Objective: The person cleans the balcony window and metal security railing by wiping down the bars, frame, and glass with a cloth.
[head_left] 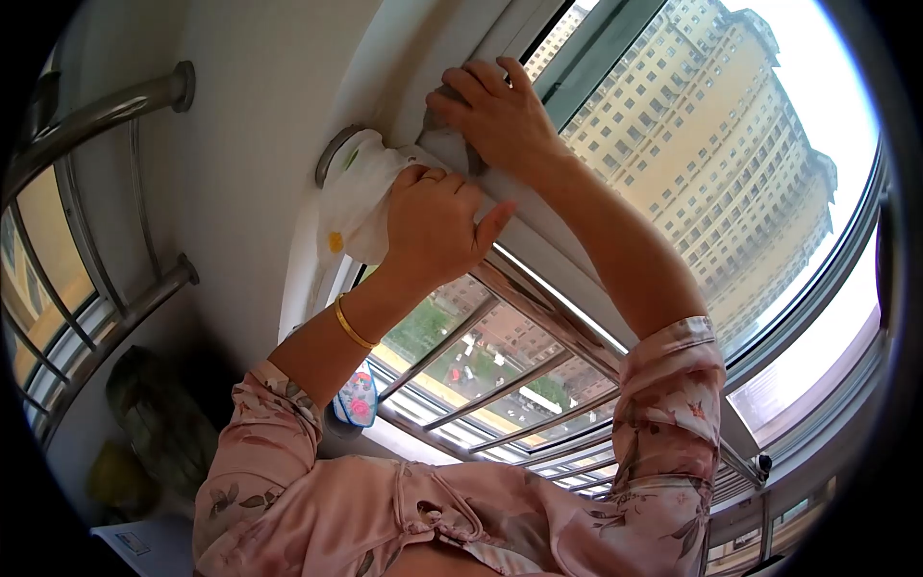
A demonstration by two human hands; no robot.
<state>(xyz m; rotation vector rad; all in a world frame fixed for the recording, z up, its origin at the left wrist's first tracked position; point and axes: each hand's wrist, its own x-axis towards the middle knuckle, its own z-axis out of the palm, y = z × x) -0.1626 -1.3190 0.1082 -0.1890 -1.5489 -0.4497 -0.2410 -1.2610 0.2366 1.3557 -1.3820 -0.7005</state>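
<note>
My left hand (433, 223), with a gold bracelet (354, 323) on its wrist, is closed at the metal window rail (538, 306), its thumb sticking out to the right. Against its fingers hangs a thin white plastic bag (358, 207) with green and orange marks, draped by the rail's round wall mount (336, 154). Higher up and to the right, my right hand (500, 113) presses a grey cloth (474, 160) to the white window frame, fingers bent over it. Most of the cloth is hidden under the palm.
Steel guard bars (461, 348) cross the window below my hands, with ground far beneath. A sliding pane (601, 48) stands at upper right. Another rail (106, 113) curves along the left wall. A floral-patterned item (357, 396) sits below my left forearm; dark bags (159, 409) lie lower left.
</note>
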